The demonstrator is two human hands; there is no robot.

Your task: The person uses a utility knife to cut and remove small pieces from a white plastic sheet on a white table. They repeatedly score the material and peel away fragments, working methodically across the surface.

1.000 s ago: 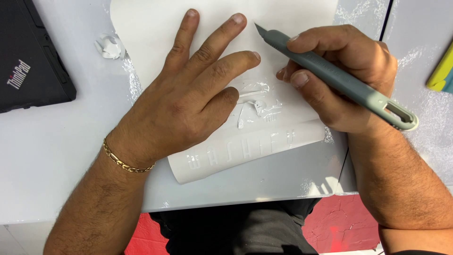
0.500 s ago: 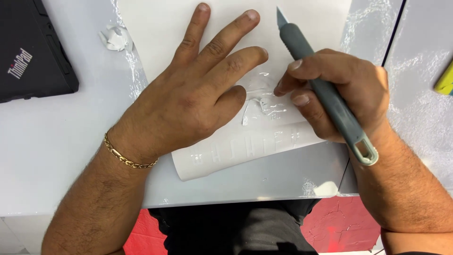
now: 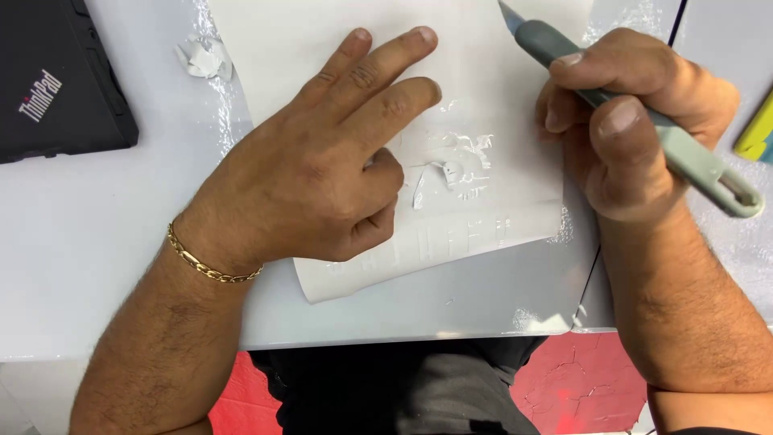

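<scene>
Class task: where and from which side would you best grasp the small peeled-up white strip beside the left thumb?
Pinch the peeled-up strip at its lifted free end, coming from above: that end curls clear of the white sheet, while the rest lies flat by the left hand.

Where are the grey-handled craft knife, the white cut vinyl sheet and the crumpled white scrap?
Grey-handled craft knife (image 3: pixel 692 157), head view, on the handle behind the thumb.
White cut vinyl sheet (image 3: pixel 322 56), head view, on its bare upper part.
Crumpled white scrap (image 3: pixel 203 58), head view, on its middle.

My left hand (image 3: pixel 314 177) lies flat, fingers spread forward, while my right hand (image 3: pixel 636 129) is curled in a fist-like grip.
</scene>
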